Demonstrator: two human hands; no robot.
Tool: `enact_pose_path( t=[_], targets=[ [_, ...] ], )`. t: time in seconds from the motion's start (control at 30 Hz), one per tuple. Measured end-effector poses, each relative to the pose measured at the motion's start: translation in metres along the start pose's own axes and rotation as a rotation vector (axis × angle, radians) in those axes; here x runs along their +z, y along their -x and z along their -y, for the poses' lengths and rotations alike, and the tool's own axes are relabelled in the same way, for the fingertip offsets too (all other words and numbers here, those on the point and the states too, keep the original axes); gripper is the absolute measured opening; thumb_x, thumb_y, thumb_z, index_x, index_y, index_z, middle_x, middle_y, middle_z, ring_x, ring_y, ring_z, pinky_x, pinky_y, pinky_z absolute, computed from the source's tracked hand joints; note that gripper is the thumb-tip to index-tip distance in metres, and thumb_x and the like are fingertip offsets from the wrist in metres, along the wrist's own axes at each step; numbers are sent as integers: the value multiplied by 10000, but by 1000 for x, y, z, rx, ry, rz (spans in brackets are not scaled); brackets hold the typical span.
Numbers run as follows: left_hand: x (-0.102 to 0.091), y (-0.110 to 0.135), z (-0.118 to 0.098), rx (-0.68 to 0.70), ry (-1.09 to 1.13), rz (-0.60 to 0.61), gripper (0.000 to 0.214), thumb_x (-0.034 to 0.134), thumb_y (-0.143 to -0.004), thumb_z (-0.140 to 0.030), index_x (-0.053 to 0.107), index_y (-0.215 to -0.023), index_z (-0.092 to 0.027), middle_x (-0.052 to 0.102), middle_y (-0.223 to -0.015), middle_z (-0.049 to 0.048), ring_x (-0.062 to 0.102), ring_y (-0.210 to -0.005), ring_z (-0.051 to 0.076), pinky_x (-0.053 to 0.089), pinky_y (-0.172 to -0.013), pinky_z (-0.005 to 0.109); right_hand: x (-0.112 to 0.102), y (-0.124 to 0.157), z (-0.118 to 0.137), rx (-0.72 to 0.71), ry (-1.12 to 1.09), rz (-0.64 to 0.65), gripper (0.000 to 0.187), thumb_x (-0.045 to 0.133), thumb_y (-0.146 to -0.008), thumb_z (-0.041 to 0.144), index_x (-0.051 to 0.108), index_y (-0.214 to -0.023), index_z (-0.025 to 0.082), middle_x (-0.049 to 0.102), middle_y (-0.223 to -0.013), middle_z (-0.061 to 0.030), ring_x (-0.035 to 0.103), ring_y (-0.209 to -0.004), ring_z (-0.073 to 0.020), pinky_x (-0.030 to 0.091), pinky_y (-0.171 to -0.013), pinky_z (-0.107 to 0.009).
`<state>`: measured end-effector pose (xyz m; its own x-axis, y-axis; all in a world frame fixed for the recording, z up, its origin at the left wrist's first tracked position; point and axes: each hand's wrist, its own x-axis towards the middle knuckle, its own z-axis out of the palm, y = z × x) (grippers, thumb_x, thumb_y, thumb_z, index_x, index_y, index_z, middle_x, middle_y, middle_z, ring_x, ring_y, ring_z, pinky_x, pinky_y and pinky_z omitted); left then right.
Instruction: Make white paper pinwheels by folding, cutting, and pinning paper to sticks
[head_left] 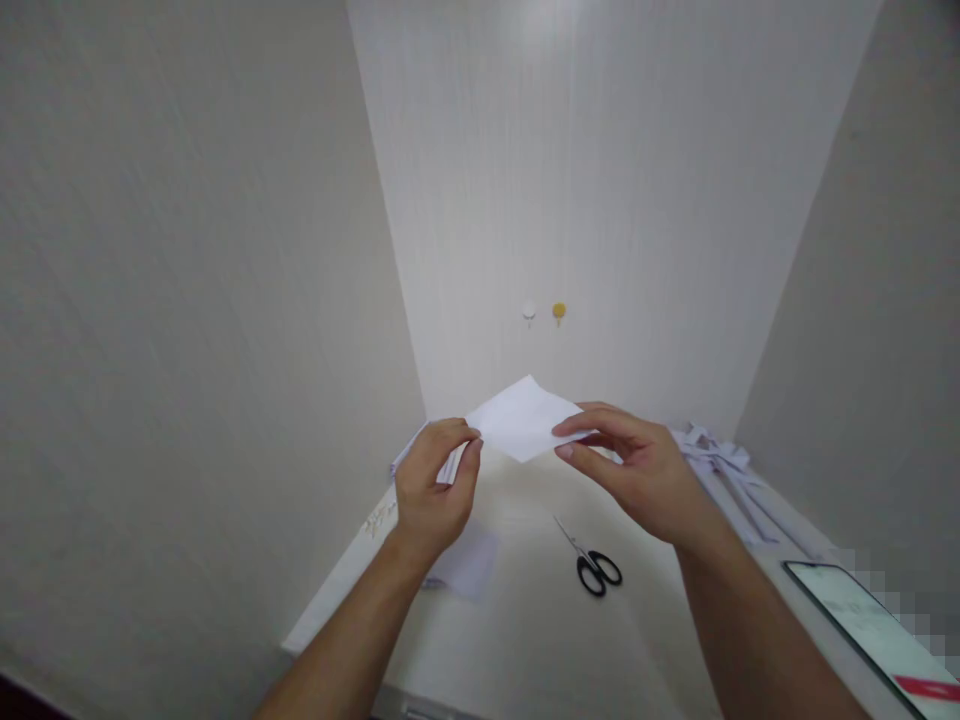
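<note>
A small white sheet of paper (523, 418) is held up above the table, turned so that one corner points up and another down. My left hand (439, 485) pinches its left corner between thumb and fingers. On the opposite side, my right hand (637, 465) has its fingers and thumb closed on the right corner. Below the paper, a pair of scissors (589, 565) with black handles lies on the white table (540, 650), blades pointing away. More white paper (469, 565) lies beneath my left wrist, partly hidden by it.
White paper strips (724, 475) are heaped at the right back. A phone (862, 620) with a lit screen lies at the right edge. Small pale bits (379, 518) sit at the left edge. White and yellow hooks (559, 311) are on the back wall; walls enclose both sides.
</note>
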<state>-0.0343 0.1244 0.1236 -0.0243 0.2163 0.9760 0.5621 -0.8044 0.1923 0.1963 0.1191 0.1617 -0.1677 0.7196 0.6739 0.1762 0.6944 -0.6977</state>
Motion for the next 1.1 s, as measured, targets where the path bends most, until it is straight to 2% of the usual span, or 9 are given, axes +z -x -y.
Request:
enact_pose_path(
  t=[0.1, 0.2, 0.33, 0.43, 0.53, 0.67, 0.87, 0.97, 1.1],
  targets=[
    [6, -17, -4, -180, 205, -77, 188, 701, -862, -163, 718, -1043, -210, 728, -1003, 54, 689, -937, 187, 560, -863, 325, -8, -8, 1, -71, -9, -45, 84, 739, -886, 318, 750, -834, 254, 721, -974, -39, 670, -908, -199, 517, -809, -336],
    [14, -42, -4, -490, 532, -109, 302, 704, -868, -307, 659, -1154, -220, 729, -1036, 63, 706, -887, 201, 584, -697, 290, -19, -9, -3, -82, -35, -49, 75, 739, -896, 294, 720, -837, 252, 714, -984, -34, 664, -915, -197, 500, -795, -324],
    [33, -68, -1, -804, 618, 176, 360, 712, -859, -457, 744, -1086, -179, 751, -1046, 94, 683, -903, 192, 552, -617, 220, -32, -8, -17, -61, -64, 9, 46, 755, -890, 274, 718, -864, 261, 708, -989, -21, 648, -926, -188, 486, -812, -309],
    [53, -70, -2, -851, 674, 319, 315, 781, -801, -439, 802, -938, -155, 757, -815, 64, 645, -687, 133, 488, -543, 180, -38, -12, -26, 3, -92, 53, 62, 744, -901, 292, 708, -867, 254, 700, -962, -23, 636, -897, -187, 489, -787, -308],
    [69, -61, -5, -850, 690, 314, 228, 821, -767, -387, 811, -845, -173, 747, -729, 30, 593, -575, 90, 438, -498, 158, -42, -17, -33, 38, -71, 55, 87, 751, -895, 309, 710, -851, 247, 703, -1080, -37, 646, -979, -200, 499, -843, -320],
    [79, -52, -6, -868, 680, 301, 189, 812, -762, -361, 821, -836, -187, 760, -726, 35, 607, -568, 99, 439, -488, 163, -44, -20, -39, 41, -79, -51, 69, 785, -865, 296, 736, -833, 261, 702, -1225, -33, 655, -1107, -215, 516, -918, -321],
    [89, -50, -12, -910, 722, 235, 171, 833, -712, -329, 819, -789, -177, 756, -685, 45, 606, -542, 106, 448, -478, 170, -43, -22, -41, 92, -155, -196, 79, 829, -814, 277, 753, -826, 260, 755, -1047, -31, 695, -850, -160, 568, -715, -244],
    [90, -49, -16, -903, 722, 288, 158, 797, -760, -326, 822, -821, -183, 726, -636, 33, 584, -518, 101, 435, -464, 172, -44, -21, -37, 87, -137, -164, 63, 809, -831, 281, 754, -833, 251, 740, -928, -27, 667, -738, -141, 557, -645, -232],
    [85, -47, -18, -861, 708, 375, 175, 725, -846, -310, 828, -943, -208, 763, -778, 47, 627, -620, 122, 448, -478, 172, -46, -19, -30, 93, -38, -185, 84, 798, -839, 305, 752, -849, 235, 704, -811, -24, 641, -699, -142, 519, -582, -218]
  ],
)
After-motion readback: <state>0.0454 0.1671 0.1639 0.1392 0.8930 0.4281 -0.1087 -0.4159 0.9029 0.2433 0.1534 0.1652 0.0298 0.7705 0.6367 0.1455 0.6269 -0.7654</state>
